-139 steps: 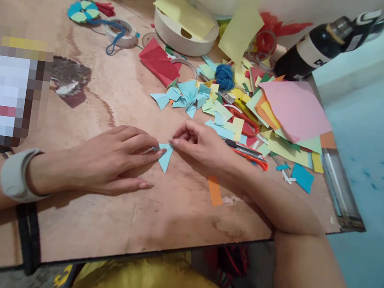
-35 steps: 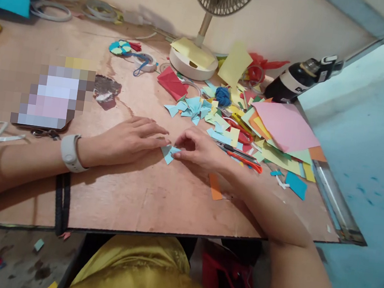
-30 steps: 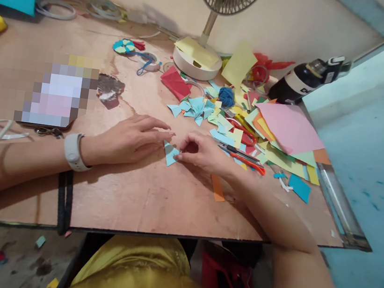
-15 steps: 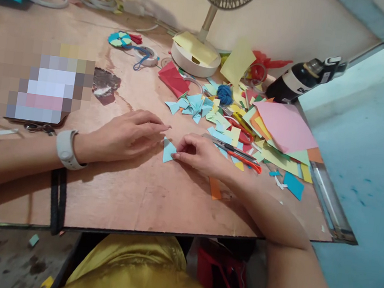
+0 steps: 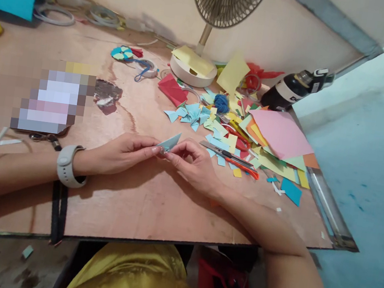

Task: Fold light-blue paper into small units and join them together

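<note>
A small folded light-blue paper piece (image 5: 170,141) is lifted just above the wooden table (image 5: 141,203), pinched from both sides. My left hand (image 5: 125,152), with a white band on its wrist, closes its fingertips on the piece's left end. On the other end my right hand (image 5: 191,163) pinches with thumb and forefinger. A cluster of similar folded blue pieces (image 5: 189,113) lies farther back on the table.
An orange utility knife (image 5: 235,159) and red scissors (image 5: 237,138) lie right of my hands amid loose coloured paper, with a pink sheet (image 5: 280,132) on top. A fan base (image 5: 191,66), tape roll (image 5: 146,68), dark bottle (image 5: 293,91) and blue yarn (image 5: 221,103) stand behind.
The blue piece was being pressed flat on the table; now both hands have lifted it off the surface and hold it between their fingertips.
</note>
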`<state>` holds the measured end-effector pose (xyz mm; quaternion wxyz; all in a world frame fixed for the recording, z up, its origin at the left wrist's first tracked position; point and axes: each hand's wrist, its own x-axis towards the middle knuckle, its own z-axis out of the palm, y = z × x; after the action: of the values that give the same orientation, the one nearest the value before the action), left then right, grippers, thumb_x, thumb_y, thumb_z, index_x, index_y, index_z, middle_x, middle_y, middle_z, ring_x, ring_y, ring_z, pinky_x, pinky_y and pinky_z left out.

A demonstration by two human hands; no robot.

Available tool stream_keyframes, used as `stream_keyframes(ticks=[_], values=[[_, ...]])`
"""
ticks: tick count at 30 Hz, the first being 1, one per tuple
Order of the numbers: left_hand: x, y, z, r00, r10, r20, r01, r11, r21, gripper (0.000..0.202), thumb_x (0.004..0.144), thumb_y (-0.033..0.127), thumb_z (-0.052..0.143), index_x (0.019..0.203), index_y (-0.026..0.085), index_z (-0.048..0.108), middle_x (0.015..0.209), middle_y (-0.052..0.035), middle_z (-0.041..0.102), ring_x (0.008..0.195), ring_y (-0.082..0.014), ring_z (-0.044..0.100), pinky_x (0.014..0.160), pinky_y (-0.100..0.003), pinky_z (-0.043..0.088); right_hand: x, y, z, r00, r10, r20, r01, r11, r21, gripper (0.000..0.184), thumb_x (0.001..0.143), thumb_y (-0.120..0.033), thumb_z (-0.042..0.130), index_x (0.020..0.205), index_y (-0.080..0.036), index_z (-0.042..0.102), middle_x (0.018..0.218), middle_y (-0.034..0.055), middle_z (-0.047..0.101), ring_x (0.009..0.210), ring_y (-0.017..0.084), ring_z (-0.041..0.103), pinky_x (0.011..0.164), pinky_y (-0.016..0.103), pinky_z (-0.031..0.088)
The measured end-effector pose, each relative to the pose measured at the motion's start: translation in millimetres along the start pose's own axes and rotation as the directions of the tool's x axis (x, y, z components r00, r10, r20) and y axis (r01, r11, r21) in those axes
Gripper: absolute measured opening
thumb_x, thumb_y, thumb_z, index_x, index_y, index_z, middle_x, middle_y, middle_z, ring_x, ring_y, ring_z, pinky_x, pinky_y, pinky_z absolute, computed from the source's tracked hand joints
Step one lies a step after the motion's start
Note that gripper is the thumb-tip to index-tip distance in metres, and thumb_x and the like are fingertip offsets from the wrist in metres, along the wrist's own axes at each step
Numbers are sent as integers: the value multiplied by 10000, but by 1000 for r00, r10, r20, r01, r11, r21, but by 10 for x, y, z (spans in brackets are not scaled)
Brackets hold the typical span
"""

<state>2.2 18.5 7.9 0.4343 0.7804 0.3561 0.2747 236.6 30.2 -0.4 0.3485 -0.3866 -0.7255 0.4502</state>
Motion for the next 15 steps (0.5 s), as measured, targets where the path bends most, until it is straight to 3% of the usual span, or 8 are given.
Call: stream_keyframes(ticks=[5,8,13,15], values=[[21,-45,-24,1000,-27,-5,27,995,-99,364,1076,420,519,1125,188,794,1113,-81,825,1001,-238,765,909,-333,602,-9,35,42,994,-76,-83,78,997,17,211,942,-400,741,851,-229,659,975,23,625,918,158,595,724,282,484],[20,-60,-15,1000,-25,1,25,990,-142,357,1075,424,537,1157,198,801,1146,-88,827,1029,-241,773,934,-344,613,-24,63,94,993,-24,-113,36,993,109,249,906,-437,778,933,-244,623,1006,19,616,906,155,593,707,282,487],[19,-53,-3,1000,-22,19,25,974,-225,321,1056,437,595,1111,226,829,1096,-78,837,1014,-238,784,940,-335,623,-13,108,138,993,77,-85,-42,935,351,658,826,-469,853,1357,-304,503,988,-20,606,832,138,594,738,293,509],[15,-40,-2,999,-39,20,42,968,-246,287,1042,422,630,1119,230,828,1099,-75,837,1007,-233,783,928,-324,621,-7,100,131,995,85,-52,-61,930,364,613,831,-486,846,1327,-286,549,955,-23,605,818,137,585,734,293,502]])
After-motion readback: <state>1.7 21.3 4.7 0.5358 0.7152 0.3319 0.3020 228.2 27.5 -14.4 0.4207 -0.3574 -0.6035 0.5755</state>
